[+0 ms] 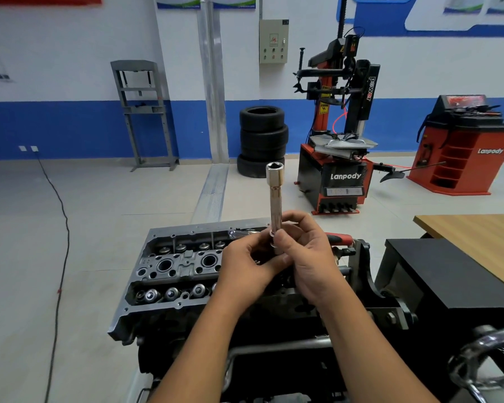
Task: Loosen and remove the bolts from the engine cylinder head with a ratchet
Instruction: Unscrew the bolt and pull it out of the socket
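An engine cylinder head sits on a stand in front of me, its top open with valve springs and plug wells showing. Above it I hold a long chrome socket on an extension bar upright, the hex opening at the top. My right hand grips the bar's lower part with thumb and fingers curled round it. My left hand pinches the bar's bottom end. A ratchet with a red and black handle lies on the far edge of the head, behind my right hand. No bolt is plainly visible.
A black box and a wooden table stand to the right. A chrome handwheel sits at lower right. Across the tiled floor stand stacked tyres, a tyre changer, a wheel balancer and a grey press frame. A black cable runs along the floor at left.
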Demonstrator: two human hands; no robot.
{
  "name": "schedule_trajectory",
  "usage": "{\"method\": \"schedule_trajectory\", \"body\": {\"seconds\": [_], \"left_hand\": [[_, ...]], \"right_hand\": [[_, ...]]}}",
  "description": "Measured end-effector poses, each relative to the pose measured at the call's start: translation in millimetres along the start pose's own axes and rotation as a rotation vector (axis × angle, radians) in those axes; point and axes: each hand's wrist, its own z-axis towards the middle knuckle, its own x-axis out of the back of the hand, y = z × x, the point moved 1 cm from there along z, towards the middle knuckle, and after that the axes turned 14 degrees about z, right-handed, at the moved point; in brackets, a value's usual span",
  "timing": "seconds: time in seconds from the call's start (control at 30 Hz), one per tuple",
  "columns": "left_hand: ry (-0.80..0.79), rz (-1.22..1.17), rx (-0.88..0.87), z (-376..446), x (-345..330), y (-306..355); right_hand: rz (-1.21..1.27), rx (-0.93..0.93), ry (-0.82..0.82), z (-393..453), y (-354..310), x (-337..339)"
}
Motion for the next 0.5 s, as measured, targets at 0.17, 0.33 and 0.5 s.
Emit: {"method": "schedule_trajectory", "body": {"seconds": [0.17, 0.33, 0.5], "left_hand": [[-0.016, 0.02, 0.009, 1.9, 0.4, -2.5], [0.01, 0.011, 0.024, 1.7, 0.4, -3.3], [-0.037, 0.013, 0.014, 1.5, -1.3, -2.6]], "right_hand": [[0.024, -0.012, 0.015, 1.2, -1.0, -0.5], [-0.021, 0.021, 0.016, 0.8, -0.6, 0.7], [0.034, -0.03, 0.054, 1.3, -0.8, -1.1]]}}
